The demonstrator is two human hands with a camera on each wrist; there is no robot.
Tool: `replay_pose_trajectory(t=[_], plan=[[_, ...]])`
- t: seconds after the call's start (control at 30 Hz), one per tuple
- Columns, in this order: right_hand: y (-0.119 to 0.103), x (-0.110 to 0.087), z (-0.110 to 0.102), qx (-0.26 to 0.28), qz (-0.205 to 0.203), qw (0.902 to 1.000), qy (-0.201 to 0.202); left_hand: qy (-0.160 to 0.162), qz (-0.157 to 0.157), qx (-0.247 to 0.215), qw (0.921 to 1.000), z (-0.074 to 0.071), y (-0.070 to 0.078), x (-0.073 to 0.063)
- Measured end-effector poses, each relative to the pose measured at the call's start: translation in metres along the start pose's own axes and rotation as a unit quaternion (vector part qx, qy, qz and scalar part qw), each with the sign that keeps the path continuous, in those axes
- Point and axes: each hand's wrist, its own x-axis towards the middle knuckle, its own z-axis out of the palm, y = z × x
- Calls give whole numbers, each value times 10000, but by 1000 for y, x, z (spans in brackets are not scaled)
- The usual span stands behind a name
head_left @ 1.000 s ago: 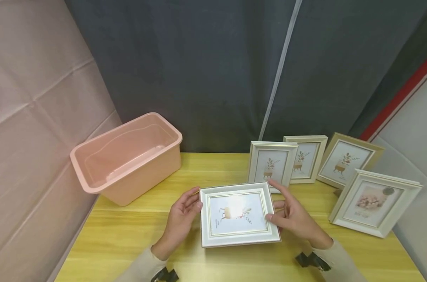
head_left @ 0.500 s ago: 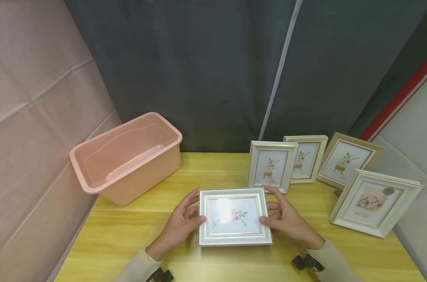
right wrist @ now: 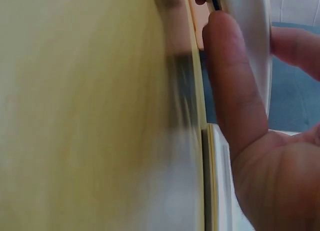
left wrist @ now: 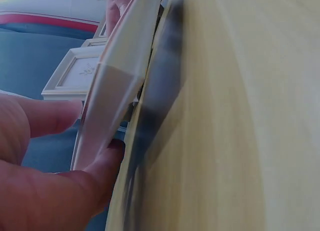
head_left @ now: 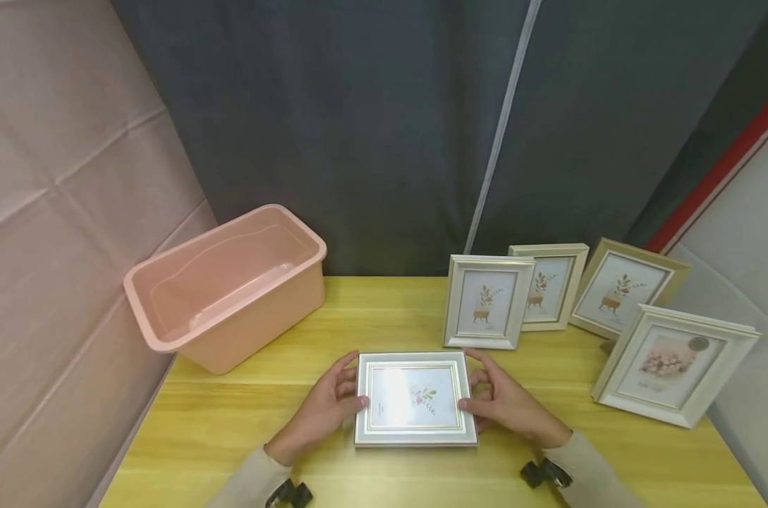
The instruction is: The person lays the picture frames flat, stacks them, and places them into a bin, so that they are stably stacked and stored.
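A dark backdrop (head_left: 333, 141) fills the rear, and below it stretches the yellow wooden table (head_left: 231, 437). Over on the left sits the pink tub (head_left: 263, 321), mouth up, inner walls and floor on show, a pale gleam along the bottom. Now the standing frames at the right: the blossom frame (head_left: 669, 367) carries a pink flower print, while the tan frame (head_left: 625, 289), the cream frame (head_left: 551, 282) and the white frame (head_left: 488, 303) each hold a potted plant, the white one overlapping the cream. And front and centre, the silver-white frame (head_left: 415, 398), face up, low over the wood, its plant print sideways and partly lost in glare! Whether it touches the table, I cannot tell. The left hand (head_left: 323, 406) grips one short side, the right hand (head_left: 507, 402) the other, hands well apart. Little black devices (head_left: 545, 474) sit at both wrists.
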Motion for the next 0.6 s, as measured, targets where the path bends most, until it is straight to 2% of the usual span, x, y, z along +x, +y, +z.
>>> replay_pose_trajectory(t=[0.3, 0.6], plan=[[3, -2, -6, 12, 256, 9997, -64, -210, -103, 439, 9988, -5, -6, 6], [3, 1, -10, -675, 407, 9968, 91, -230, -55, 1057, 9941, -6, -5, 9]])
